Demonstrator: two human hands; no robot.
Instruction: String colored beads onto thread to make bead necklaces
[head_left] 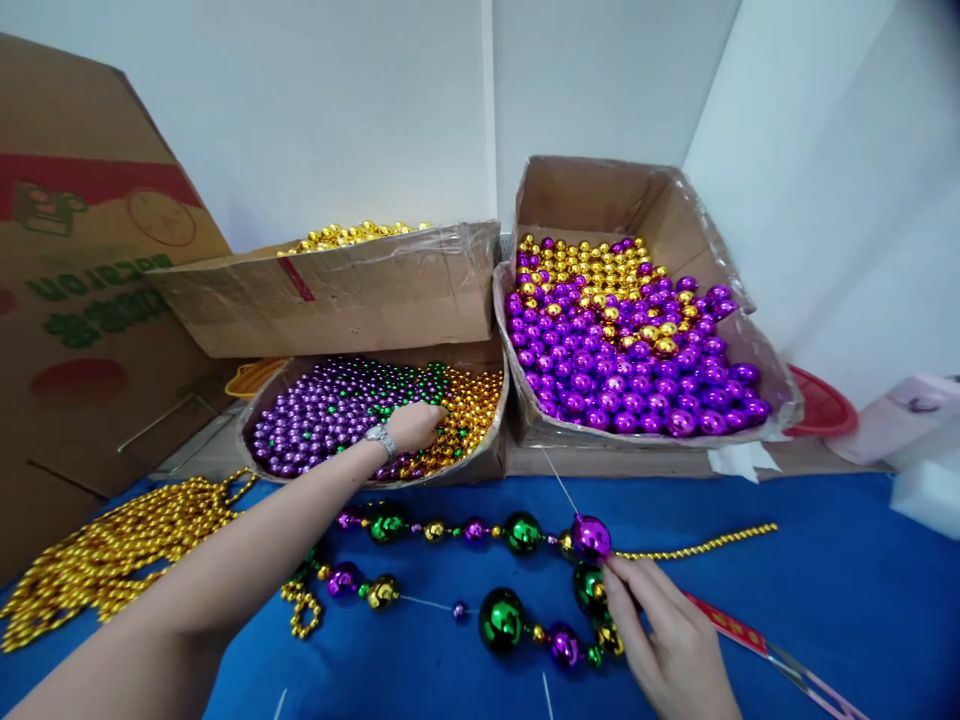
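My left hand (pixel 415 427), with a watch (pixel 382 441) on its wrist, reaches into a low carton of small purple, green and gold beads (pixel 307 410). Its fingers are curled down on the gold and green side, and what they hold is hidden. My right hand (pixel 667 625) pinches a large shiny purple bead (pixel 591 537), from which a thin string (pixel 559 480) runs up toward the cartons. Beside it, a strand of green, gold and purple beads (pixel 501 620) lies in a loop on the blue table (pixel 420 670).
Gold bead chains (pixel 150 540) lie in a heap at left. A carton of larger purple and gold beads (pixel 622 380) stands at back right, and another carton (pixel 352 300) with gold beads at back left. Red-handled tweezers (pixel 750 640) lie at right, near a red basin (pixel 825 400).
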